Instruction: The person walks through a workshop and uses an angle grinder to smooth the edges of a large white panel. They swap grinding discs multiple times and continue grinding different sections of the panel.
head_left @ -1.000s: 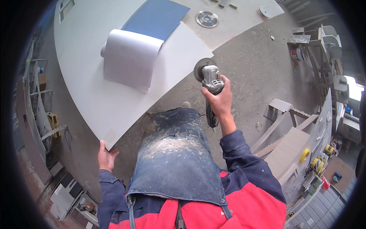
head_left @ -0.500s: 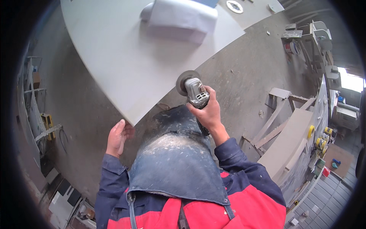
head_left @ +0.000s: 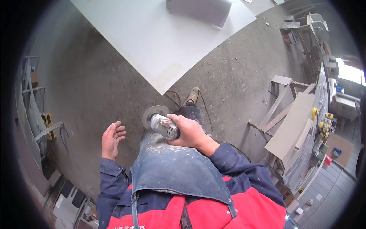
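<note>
My right hand (head_left: 189, 131) is wrapped round the body of a small angle grinder (head_left: 164, 126), held in front of my apron. Its round grey disc (head_left: 154, 114) points to the left. A little to the left, my left hand (head_left: 113, 139) hangs in the air, holding nothing, fingers loosely bent and apart. Ahead of both hands lies a large white panel (head_left: 152, 49), one corner pointing toward me; neither hand touches it. On the panel rests a whitish curved piece (head_left: 200, 10), cut off by the top of the view.
A dusty dark apron (head_left: 179, 168) covers my front. A cord runs over the floor by my shoe (head_left: 193, 95). On the right stand a wooden frame with boards (head_left: 291, 126) and several yellow tape rolls (head_left: 324, 126). A metal rack (head_left: 34, 103) stands on the left.
My left hand has come off the panel's corner. My right hand has drawn the grinder down and left, away from the panel's edge. The panel sits farther up in the view.
</note>
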`<state>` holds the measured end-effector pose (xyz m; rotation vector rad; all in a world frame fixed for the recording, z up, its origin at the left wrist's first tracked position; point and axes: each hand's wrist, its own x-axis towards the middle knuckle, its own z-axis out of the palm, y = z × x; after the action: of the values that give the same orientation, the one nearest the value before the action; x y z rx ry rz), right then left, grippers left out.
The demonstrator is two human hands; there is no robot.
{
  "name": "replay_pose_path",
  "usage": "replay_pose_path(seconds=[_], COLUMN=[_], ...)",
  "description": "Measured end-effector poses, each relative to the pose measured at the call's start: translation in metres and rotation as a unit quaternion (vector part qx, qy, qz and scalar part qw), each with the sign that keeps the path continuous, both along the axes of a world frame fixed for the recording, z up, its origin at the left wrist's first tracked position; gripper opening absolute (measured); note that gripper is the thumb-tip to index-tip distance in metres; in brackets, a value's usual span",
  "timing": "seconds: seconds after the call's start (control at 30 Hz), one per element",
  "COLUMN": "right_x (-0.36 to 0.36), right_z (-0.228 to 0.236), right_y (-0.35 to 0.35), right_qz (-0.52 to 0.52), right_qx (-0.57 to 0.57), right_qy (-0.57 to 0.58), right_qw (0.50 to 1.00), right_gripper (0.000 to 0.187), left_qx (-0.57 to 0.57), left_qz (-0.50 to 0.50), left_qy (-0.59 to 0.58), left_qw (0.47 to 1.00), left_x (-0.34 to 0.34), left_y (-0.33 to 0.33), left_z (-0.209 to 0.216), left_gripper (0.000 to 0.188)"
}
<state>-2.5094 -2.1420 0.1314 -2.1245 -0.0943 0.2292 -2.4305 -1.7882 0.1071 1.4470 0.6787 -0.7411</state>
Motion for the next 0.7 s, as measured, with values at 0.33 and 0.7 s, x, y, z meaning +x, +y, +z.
replay_pose_path(seconds=[0.33,0.7], right_x=[-0.003,0.108], right_z=[0.031,-0.004], right_y=[-0.117,-0.285], right_qz=[-0.424,-0.491], right_qx=[0.193,0.706], right_qy=[0.034,0.004], right_qw=[0.884,0.510], right_gripper=[0.084,0.048], left_qx=[0.205,0.429], left_qz=[-0.104,-0.376], left_qy=[-0.323,-0.607], left_qw=[0.918,0.554], left_x=[0.121,0.295], left_y=[-0.070,-0.235], left_z=[-0.001,-0.012], left_gripper=[0.035,0.042])
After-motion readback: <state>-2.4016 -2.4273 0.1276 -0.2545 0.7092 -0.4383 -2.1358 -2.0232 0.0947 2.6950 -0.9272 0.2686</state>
